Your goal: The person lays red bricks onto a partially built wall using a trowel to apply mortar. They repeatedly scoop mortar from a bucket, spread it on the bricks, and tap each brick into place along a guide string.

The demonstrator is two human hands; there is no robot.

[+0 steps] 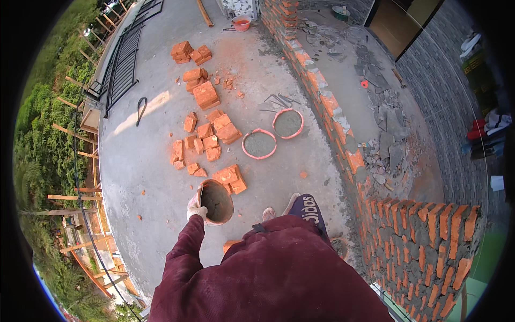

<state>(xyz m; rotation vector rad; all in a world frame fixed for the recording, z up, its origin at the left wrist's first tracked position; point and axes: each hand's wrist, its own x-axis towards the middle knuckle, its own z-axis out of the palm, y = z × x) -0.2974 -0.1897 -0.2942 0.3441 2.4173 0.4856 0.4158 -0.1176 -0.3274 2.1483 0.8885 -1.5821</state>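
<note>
My left hand (196,208), in a pale glove, is closed on the rim of a bucket (219,189). The bucket is tilted toward me, and grey mortar residue coats its inside. It hangs in front of my left side, just short of a small stack of orange bricks (228,175). My right hand is out of view. Two round pink-rimmed tubs filled with grey mortar, a nearer tub (244,150) and a farther tub (301,122), stand side by side on the floor ahead.
Brick piles (206,95) line the concrete floor (155,214) ahead and left. A low brick wall (328,104) runs along the right, with rubble (389,142) beyond it. Black metal railing (122,70) lies by the left floor edge. A red basin (241,23) stands far ahead.
</note>
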